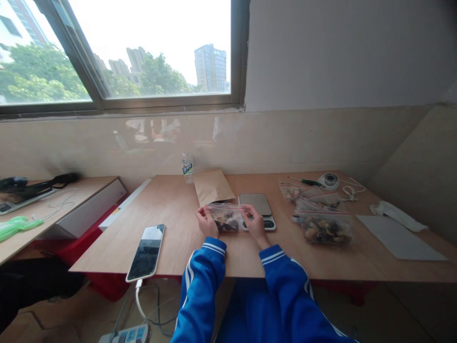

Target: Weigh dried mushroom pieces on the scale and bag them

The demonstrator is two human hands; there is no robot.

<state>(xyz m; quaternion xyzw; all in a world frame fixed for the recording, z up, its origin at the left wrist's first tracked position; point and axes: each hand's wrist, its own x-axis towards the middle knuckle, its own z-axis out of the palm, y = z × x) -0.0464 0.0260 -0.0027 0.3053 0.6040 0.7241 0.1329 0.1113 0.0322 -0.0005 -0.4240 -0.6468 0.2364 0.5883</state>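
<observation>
A clear zip bag (227,220) with dark and brown dried pieces in it is held between my two hands, near the middle of the table. My left hand (207,223) pinches the bag's upper left corner. At the upper right corner, my right hand (254,224) grips the same bag by its red-lined zip edge. Just behind my right hand is a kitchen scale (255,204) with a flat metal top, and my hand hides part of its front panel. A brown paper bag (213,186) lies behind the zip bag.
Several filled zip bags (326,229) are piled to the right, near a screwdriver (311,182) and a white dome camera (328,180). A grey sheet (398,237) and white cloth (399,215) lie far right. A plugged-in phone (146,252) rests at the front left edge; a bottle (187,168) stands behind.
</observation>
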